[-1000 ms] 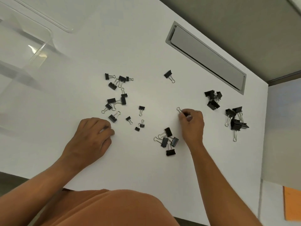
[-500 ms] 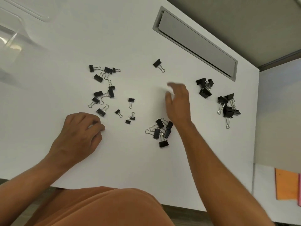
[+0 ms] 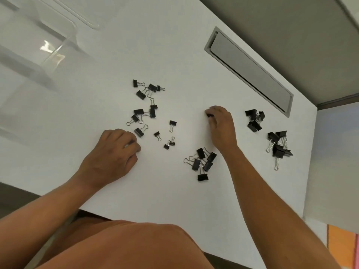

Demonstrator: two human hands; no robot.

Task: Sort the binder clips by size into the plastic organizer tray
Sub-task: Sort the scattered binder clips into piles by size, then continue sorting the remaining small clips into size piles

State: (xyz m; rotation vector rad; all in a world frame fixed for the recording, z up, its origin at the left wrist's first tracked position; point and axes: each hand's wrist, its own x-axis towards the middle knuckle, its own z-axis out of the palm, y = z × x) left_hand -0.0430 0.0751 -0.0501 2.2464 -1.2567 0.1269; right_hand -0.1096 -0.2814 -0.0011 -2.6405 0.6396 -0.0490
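Black binder clips lie in groups on the white table (image 3: 174, 55). A mixed scatter (image 3: 145, 105) and a few tiny clips (image 3: 168, 139) sit left of centre. A medium pile (image 3: 202, 164) lies near my right wrist. Two piles of large clips (image 3: 254, 121) (image 3: 279, 146) lie to the right. My right hand (image 3: 221, 127) pinches a single black clip (image 3: 209, 115) at its fingertips, on the table. My left hand (image 3: 114, 152) rests curled in a fist beside a clip (image 3: 139, 131); a pale glint shows between its fingers. The clear plastic organizer tray (image 3: 52, 49) stands at the far left.
A grey recessed cable hatch (image 3: 250, 72) is set into the table at the back right. The table's right edge (image 3: 310, 152) runs just past the large clips. Orange sheets (image 3: 342, 247) lie lower right. My orange-clad torso (image 3: 126, 245) fills the bottom.
My right hand let go of a clip near the medium pile, reached forward and closed on the lone clip farther back. My left hand stayed curled in place.
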